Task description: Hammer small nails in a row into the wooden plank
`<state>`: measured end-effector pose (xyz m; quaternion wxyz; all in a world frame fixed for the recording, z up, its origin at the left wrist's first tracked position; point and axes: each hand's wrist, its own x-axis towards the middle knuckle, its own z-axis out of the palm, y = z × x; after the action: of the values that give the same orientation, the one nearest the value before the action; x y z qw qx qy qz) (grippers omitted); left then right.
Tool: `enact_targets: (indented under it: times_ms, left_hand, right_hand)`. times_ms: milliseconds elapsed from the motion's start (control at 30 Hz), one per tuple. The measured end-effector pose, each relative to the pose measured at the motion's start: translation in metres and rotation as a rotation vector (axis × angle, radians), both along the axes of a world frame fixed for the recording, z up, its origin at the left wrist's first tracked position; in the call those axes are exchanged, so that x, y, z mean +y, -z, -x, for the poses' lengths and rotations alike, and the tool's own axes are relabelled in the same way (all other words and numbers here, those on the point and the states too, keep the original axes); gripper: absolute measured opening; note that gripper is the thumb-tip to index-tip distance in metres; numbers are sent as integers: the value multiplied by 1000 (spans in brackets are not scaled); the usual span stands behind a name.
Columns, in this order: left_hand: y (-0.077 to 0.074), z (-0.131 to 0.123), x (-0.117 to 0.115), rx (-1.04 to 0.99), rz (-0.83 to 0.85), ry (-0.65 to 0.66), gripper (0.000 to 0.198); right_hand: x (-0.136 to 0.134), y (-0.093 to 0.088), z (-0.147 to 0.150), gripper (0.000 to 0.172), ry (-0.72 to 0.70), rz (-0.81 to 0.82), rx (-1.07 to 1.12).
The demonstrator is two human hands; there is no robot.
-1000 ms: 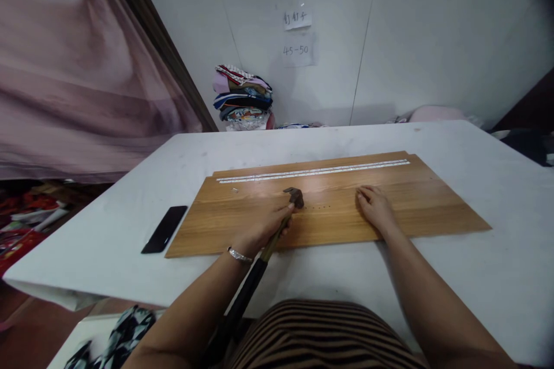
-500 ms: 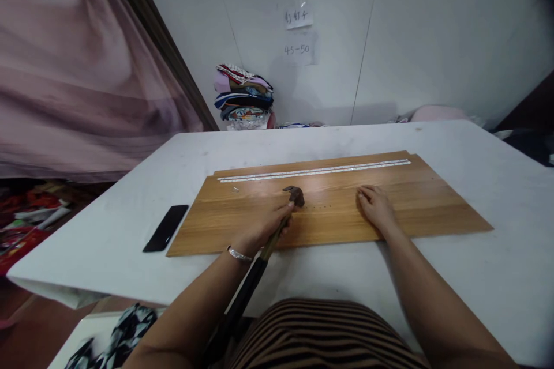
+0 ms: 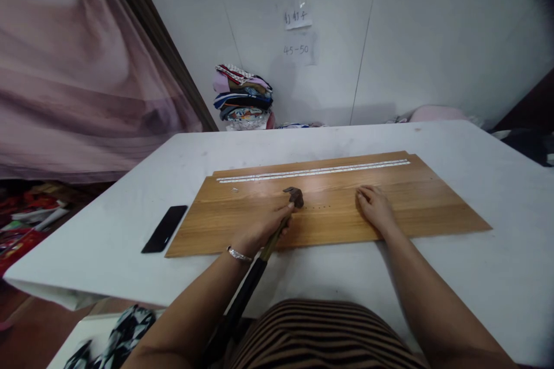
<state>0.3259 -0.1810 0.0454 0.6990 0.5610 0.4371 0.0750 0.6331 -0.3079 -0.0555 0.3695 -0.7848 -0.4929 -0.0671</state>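
Observation:
My left hand (image 3: 268, 226) is wrapped round the handle of a claw hammer (image 3: 296, 196), close under its head. The dark head is over the wood-grain board (image 3: 424, 196), and the black grip runs back beneath my forearm. Just right of the hammer head, a row of several small dark dots (image 3: 319, 207) marks the board. My right hand (image 3: 375, 205) rests on the board farther right, its fingers curled and thumb close to the index finger. What it holds, if anything, does not show. A few tiny shiny metal pieces (image 3: 235, 189), perhaps nails, lie at the board's left.
Two white strips with markings (image 3: 311, 172) run along the board's far part. A black phone (image 3: 165, 229) lies left of the board on the white table (image 3: 108, 213). Folded cloths (image 3: 244, 98) are stacked by the wall, and a pink curtain (image 3: 78, 69) hangs left.
Both hands and the hammer keep their places on the board. The whole view has shifted very slightly.

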Motion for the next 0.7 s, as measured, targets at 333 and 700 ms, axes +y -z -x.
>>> enact_targets:
  times_ms: [333, 700]
  left_hand:
    - [-1, 0, 0, -15, 12, 1, 49]
    - [-2, -1, -1, -16, 26, -9, 48]
  right_hand:
    - [0, 0, -1, 32, -13, -11, -18]
    - [1, 1, 0, 34, -6, -8, 6]
